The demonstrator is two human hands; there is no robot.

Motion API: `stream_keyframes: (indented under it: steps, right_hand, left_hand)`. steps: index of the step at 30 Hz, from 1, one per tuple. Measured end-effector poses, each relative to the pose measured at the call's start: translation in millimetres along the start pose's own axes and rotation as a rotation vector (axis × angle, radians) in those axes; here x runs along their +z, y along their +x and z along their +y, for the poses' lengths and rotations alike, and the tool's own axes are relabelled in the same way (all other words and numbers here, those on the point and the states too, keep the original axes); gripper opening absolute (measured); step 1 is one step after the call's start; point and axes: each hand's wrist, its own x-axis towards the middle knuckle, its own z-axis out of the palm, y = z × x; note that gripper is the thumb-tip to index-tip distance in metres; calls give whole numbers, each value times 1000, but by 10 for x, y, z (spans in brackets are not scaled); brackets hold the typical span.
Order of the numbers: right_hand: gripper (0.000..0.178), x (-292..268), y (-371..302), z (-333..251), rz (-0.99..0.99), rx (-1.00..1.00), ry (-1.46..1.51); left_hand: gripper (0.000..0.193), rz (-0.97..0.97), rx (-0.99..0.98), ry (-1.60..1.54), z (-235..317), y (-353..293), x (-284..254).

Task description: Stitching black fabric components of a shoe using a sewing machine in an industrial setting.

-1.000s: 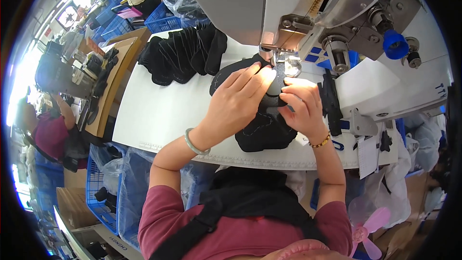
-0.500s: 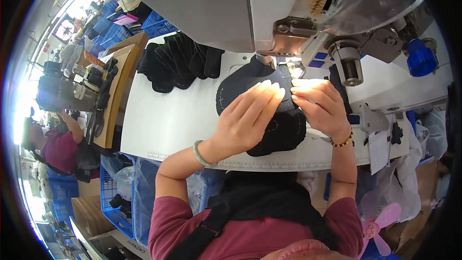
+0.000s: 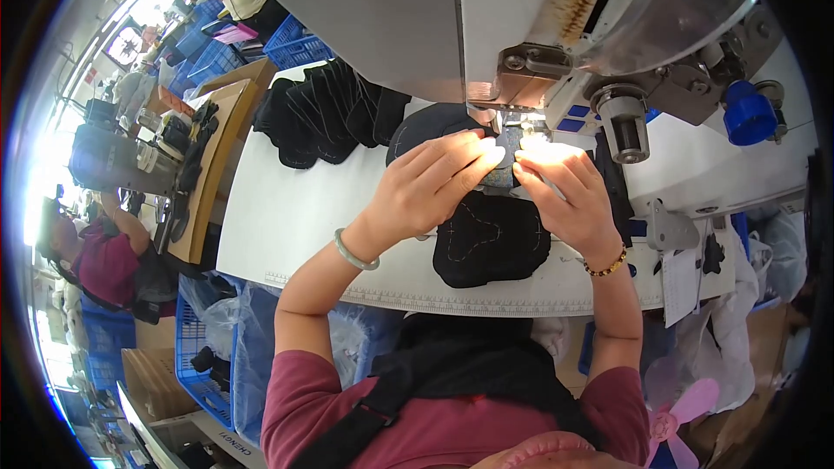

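A black fabric piece (image 3: 419, 128) lies under the head of a sewing machine (image 3: 521, 78), with a grey patch (image 3: 500, 177) on its near side. My left hand (image 3: 439, 175) presses its closed fingertips on the left of the patch. My right hand (image 3: 569, 195), fingers bunched, pinches the right side of it beside the needle area. Bright lamp light washes out the fingertips and the stitching point. Just below my hands, a stack of black fabric pieces (image 3: 492, 243) with light stitch marks rests on the white table (image 3: 295, 217).
Fanned black fabric pieces (image 3: 330, 113) lie at the table's back left. A ruler strip (image 3: 434, 302) runs along the front edge. Blue baskets (image 3: 204, 365) stand below left, and a pink fan (image 3: 673, 421) is at lower right. Another person (image 3: 109, 252) works at far left.
The fabric piece has moved away from me and turned under the machine head. Both hands moved slightly with it, my left hand leftward. More of the near stack now shows.
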Motion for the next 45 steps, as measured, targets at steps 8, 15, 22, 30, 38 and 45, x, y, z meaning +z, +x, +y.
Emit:
stream_keyframes:
  steps: [8, 15, 22, 30, 38, 45]
  right_hand:
    - [27, 59, 70, -55, -10, 114, -54]
    - [25, 136, 131, -101, 81, 216, -74]
    - [21, 149, 114, -132, 115, 283, -42]
    - [22, 167, 127, -99, 155, 268, 35]
    - [27, 172, 21, -109, 121, 202, 24]
    - [30, 186, 48, -137, 74, 159, -28]
  left_hand:
    - [35, 88, -28, -93, -208, -2, 130]
    - [32, 138, -70, -61, -250, -8, 182]
    - [9, -121, -480, -402, -878, 96, 120]
    - [42, -178, -344, -1032, -1514, -119, 642]
    - [24, -368, -1172, -1900, -899, 134, 305]
    - [27, -250, -1186, -1755, -803, 46, 336]
